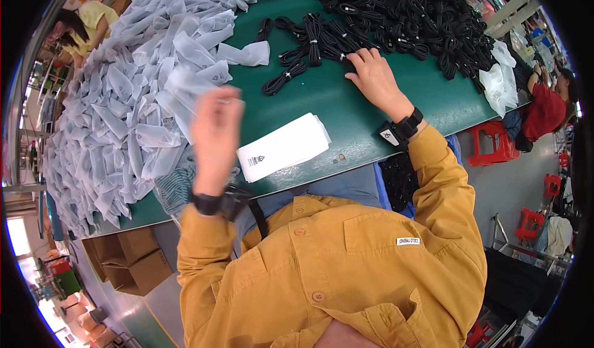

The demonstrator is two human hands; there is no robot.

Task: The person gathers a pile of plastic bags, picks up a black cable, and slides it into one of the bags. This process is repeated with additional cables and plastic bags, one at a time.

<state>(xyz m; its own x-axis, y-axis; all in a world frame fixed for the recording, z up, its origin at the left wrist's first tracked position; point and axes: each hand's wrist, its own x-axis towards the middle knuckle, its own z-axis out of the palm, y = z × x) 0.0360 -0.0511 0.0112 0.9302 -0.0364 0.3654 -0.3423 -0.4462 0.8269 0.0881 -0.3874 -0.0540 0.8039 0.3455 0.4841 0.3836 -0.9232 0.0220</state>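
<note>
My right hand (375, 83) reaches over the green table, thumb and fingers apart. Its fingertips are at the edge of a loose group of black cable bundles (314, 40), each tied in the middle; I cannot tell whether they touch one. My left hand (215, 122) is smeared by motion beside a large heap of frosted plastic bags (127, 91). A blurred bag (185, 79) lies just beyond its fingers, and whether the hand touches it does not show. Between my hands, close to the table's near edge, lies a stack of flat white bags (284, 148) with dark print.
A big pile of black cables (408, 14) covers the far right of the green table (272, 103). A crumpled white plastic bag (500, 82) sits at the right edge. Cardboard boxes (133, 264) and a red stool (492, 144) stand on the floor. Other people work on both sides.
</note>
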